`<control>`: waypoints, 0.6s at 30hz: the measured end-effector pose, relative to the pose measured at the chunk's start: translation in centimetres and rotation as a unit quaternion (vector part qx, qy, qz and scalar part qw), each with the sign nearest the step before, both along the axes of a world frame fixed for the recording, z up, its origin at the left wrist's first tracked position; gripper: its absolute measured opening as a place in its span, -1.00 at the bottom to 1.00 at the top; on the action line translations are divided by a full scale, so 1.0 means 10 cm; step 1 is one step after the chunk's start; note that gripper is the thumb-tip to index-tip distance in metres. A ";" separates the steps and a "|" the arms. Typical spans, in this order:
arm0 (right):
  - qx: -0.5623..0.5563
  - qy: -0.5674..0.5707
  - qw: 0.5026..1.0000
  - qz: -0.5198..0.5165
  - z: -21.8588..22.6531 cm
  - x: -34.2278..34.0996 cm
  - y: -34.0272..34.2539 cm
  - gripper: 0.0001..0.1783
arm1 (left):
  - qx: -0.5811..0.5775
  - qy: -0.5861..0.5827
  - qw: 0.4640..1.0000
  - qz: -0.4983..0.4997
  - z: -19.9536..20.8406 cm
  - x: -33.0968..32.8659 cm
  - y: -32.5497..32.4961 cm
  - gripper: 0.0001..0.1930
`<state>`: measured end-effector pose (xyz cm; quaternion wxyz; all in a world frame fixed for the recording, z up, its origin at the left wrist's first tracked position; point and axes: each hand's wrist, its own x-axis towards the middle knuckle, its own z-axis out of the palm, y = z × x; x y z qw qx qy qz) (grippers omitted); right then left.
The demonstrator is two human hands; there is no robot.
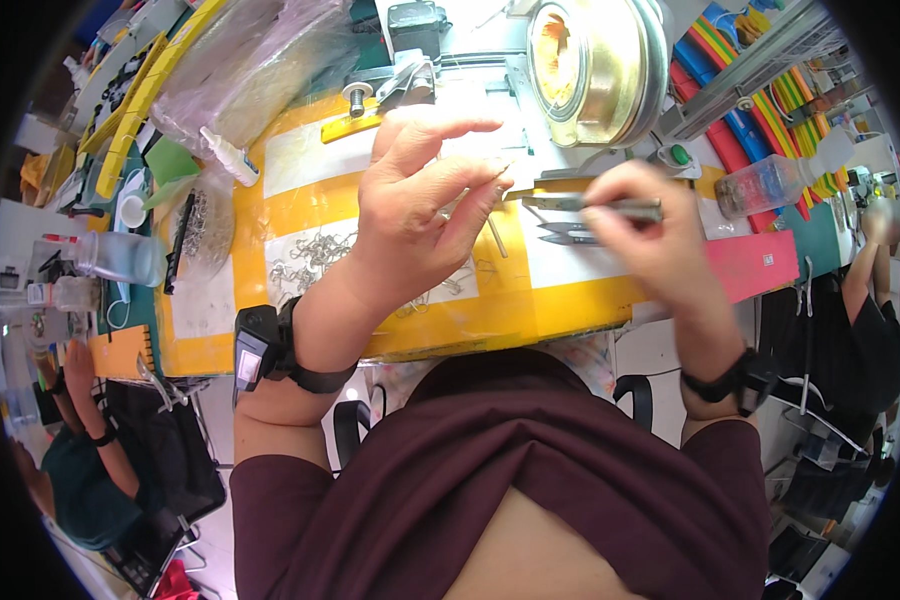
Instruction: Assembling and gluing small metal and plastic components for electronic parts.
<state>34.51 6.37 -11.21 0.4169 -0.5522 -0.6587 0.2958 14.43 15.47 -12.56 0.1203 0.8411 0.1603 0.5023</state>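
Note:
My left hand (410,215) is raised over the worktable, thumb and index finger pinched on something too small to make out. From the right, my right hand (665,240), smeared by motion, grips a slim metal pair of tweezers (554,202) whose tips point at the left fingertips. Just below them, another dark pointed tool (562,236) lies on white paper. A loose heap of small bent wire pieces (310,258) spreads beside my left wrist, partly hidden by the forearm. A thin metal rod (497,238) lies under the pinching fingers.
Behind my hands stands a round brass-coloured lamp-like housing (605,75). To the left are a small white bottle (230,157), a clear bag of wire pieces (208,225) and a clear jar (120,258). A tipped plastic jar (765,187) and pink sheet (755,265) lie right. Other people sit both sides.

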 end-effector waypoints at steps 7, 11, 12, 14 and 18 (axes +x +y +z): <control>0.114 -0.081 0.989 0.055 0.28 -0.19 -0.05 -0.85 | -0.065 -0.046 0.996 -0.045 -0.09 0.01 -0.02 -0.87; 0.113 0.061 0.991 0.031 0.45 -0.33 -0.15 -0.85 | -0.077 -0.025 0.996 -0.040 -0.06 -0.01 -0.04 -0.88; 0.133 0.006 0.991 0.023 0.41 -0.35 -0.14 -0.81 | -0.065 -0.024 0.997 -0.040 -0.05 -0.01 -0.03 -0.88; 0.178 -0.042 0.983 0.000 0.31 -0.36 -0.09 -0.82 | -0.055 -0.024 0.997 -0.039 -0.05 0.00 -0.02 -0.88; 0.321 -0.083 0.941 -0.060 0.12 -0.43 0.08 -0.74 | -0.041 -0.020 0.999 -0.023 -0.03 0.00 -0.06 -0.88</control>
